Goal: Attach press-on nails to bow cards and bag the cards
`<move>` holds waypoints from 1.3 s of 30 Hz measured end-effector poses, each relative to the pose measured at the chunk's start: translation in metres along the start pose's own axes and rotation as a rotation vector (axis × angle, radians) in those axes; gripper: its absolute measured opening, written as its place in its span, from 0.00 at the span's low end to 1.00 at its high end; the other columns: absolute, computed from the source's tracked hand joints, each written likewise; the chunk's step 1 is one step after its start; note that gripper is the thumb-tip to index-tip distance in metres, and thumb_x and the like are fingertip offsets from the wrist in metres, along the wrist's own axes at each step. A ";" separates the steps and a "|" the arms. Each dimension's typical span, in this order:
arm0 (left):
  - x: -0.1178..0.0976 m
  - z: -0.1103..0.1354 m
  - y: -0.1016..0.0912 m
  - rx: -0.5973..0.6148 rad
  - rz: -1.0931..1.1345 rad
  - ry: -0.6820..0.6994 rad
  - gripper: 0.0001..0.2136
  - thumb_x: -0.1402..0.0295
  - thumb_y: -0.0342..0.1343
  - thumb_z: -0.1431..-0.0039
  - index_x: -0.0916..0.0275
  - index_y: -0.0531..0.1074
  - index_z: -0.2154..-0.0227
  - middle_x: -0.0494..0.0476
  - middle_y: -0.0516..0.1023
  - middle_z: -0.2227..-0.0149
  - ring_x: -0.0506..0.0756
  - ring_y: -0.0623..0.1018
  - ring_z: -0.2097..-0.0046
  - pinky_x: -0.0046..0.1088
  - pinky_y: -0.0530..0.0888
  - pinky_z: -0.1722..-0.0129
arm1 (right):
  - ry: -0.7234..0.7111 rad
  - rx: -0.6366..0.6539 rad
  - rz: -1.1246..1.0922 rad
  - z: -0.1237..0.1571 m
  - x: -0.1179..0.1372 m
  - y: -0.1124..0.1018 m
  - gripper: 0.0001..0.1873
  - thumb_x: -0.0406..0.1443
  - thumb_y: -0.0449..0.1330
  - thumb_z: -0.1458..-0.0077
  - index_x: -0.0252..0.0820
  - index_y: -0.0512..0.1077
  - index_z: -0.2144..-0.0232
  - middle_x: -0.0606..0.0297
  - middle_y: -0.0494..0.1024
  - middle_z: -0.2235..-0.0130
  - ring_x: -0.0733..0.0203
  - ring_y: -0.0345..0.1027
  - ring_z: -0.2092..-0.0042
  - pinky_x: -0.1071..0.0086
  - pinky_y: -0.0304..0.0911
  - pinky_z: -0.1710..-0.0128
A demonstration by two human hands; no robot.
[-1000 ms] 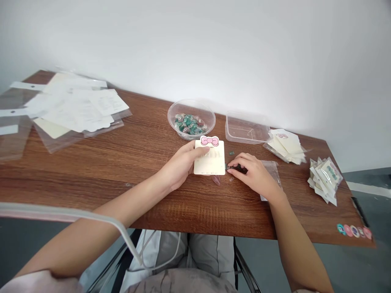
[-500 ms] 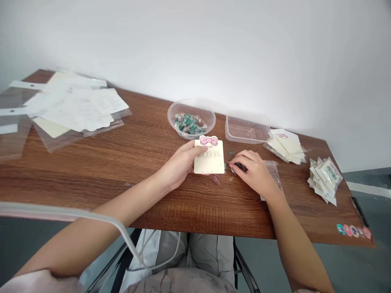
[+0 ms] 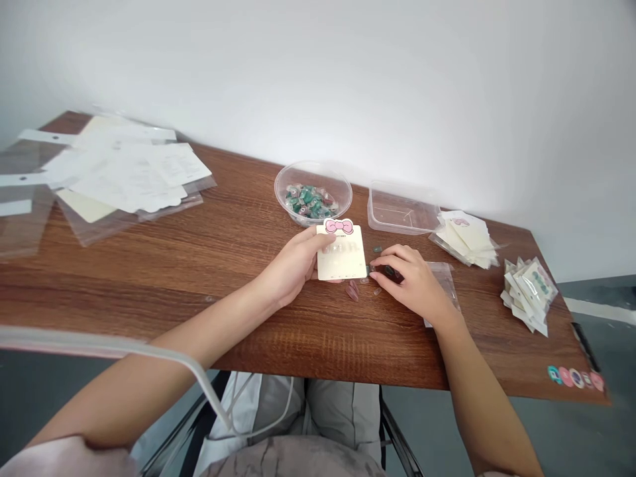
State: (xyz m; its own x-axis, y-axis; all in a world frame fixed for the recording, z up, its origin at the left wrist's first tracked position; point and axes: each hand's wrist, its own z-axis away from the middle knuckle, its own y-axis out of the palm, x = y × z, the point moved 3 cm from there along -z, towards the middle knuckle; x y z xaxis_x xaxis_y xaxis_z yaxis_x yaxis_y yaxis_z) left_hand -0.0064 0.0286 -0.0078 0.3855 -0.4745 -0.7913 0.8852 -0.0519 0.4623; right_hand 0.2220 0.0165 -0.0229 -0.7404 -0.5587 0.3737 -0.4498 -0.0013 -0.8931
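Observation:
My left hand holds a cream display card with a pink bow at its top. The thumb lies across the card's front, beside a row of small pale press-on nails. To the right of the card, my right hand is low over the table, thumb and forefinger closing on a small press-on nail by the card's edge. Dark and green nails show under its fingers. Pink nails and a green nail lie loose nearby.
A clear round bowl of green, pink and clear nails stands behind the card, beside a clear rectangular box. Cards and packed sets lie at right; papers and plastic sleeves at left. A white cable-like bar crosses the front.
My right fingertips have shifted slightly left, towards the card's edge. The card has risen a little in my left hand, and more of the pink nails below it shows.

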 end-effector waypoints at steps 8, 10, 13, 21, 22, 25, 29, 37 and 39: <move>-0.002 0.002 0.002 0.001 -0.032 -0.034 0.19 0.67 0.55 0.35 0.63 0.75 0.42 0.66 0.81 0.44 0.61 0.84 0.55 0.31 0.83 0.71 | 0.040 0.084 -0.039 -0.004 0.000 0.008 0.06 0.35 0.63 0.34 0.45 0.77 0.55 0.58 0.78 0.55 0.49 0.73 0.51 0.52 0.69 0.50; -0.002 0.001 0.003 0.008 -0.038 -0.043 0.19 0.67 0.53 0.33 0.63 0.75 0.42 0.66 0.81 0.44 0.61 0.84 0.56 0.30 0.82 0.72 | 0.062 0.094 -0.065 -0.006 0.002 0.008 0.05 0.34 0.62 0.34 0.46 0.77 0.57 0.60 0.78 0.57 0.50 0.73 0.52 0.53 0.69 0.51; -0.003 0.001 0.004 0.007 -0.034 -0.057 0.18 0.67 0.51 0.32 0.64 0.75 0.43 0.66 0.82 0.45 0.60 0.85 0.57 0.30 0.82 0.71 | 0.068 0.100 -0.098 -0.008 0.003 0.006 0.04 0.33 0.62 0.35 0.45 0.77 0.59 0.60 0.78 0.58 0.50 0.73 0.54 0.53 0.69 0.51; -0.003 0.001 0.003 0.000 0.002 -0.066 0.17 0.68 0.48 0.28 0.67 0.77 0.46 0.67 0.86 0.55 0.57 0.86 0.65 0.31 0.83 0.67 | 0.183 -0.443 -0.175 0.005 -0.015 -0.032 0.05 0.37 0.67 0.39 0.48 0.79 0.59 0.64 0.79 0.59 0.57 0.73 0.59 0.60 0.71 0.57; -0.003 0.001 0.003 0.004 0.011 -0.064 0.16 0.69 0.49 0.28 0.67 0.77 0.46 0.67 0.86 0.56 0.57 0.86 0.66 0.31 0.83 0.68 | 0.196 -0.515 -0.170 0.007 -0.016 -0.036 0.06 0.37 0.67 0.40 0.48 0.80 0.59 0.64 0.78 0.60 0.57 0.73 0.60 0.60 0.71 0.57; -0.003 0.001 0.004 0.014 0.020 -0.072 0.15 0.68 0.49 0.28 0.66 0.77 0.47 0.68 0.86 0.55 0.56 0.86 0.66 0.29 0.82 0.69 | 0.196 -0.613 -0.153 0.010 -0.015 -0.040 0.06 0.37 0.68 0.40 0.47 0.80 0.59 0.64 0.78 0.61 0.58 0.73 0.61 0.59 0.72 0.58; -0.001 0.000 0.002 0.004 0.002 -0.085 0.15 0.66 0.49 0.27 0.64 0.77 0.47 0.67 0.86 0.54 0.56 0.86 0.67 0.29 0.82 0.69 | 0.158 -0.619 -0.116 0.009 -0.007 -0.036 0.06 0.36 0.68 0.40 0.48 0.80 0.59 0.63 0.79 0.60 0.55 0.75 0.59 0.56 0.73 0.56; -0.004 0.001 -0.003 0.032 -0.031 0.091 0.16 0.57 0.62 0.34 0.65 0.80 0.52 0.63 0.87 0.60 0.55 0.85 0.66 0.25 0.80 0.69 | 0.101 -0.639 -0.060 0.009 0.006 -0.033 0.07 0.35 0.68 0.40 0.49 0.79 0.58 0.61 0.79 0.59 0.51 0.76 0.56 0.51 0.74 0.54; -0.001 0.001 -0.002 0.039 -0.051 0.087 0.18 0.55 0.63 0.35 0.64 0.81 0.53 0.63 0.87 0.61 0.55 0.85 0.67 0.25 0.79 0.70 | 0.054 -0.621 -0.064 0.008 0.013 -0.030 0.09 0.34 0.68 0.40 0.51 0.78 0.57 0.61 0.79 0.58 0.51 0.77 0.56 0.52 0.75 0.56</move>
State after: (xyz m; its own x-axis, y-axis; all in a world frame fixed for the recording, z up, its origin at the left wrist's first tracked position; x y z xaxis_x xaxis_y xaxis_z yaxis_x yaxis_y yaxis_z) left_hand -0.0093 0.0280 -0.0077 0.3627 -0.3928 -0.8451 0.8942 -0.1088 0.4343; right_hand 0.2297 0.0023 0.0070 -0.7192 -0.5310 0.4481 -0.6885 0.4579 -0.5624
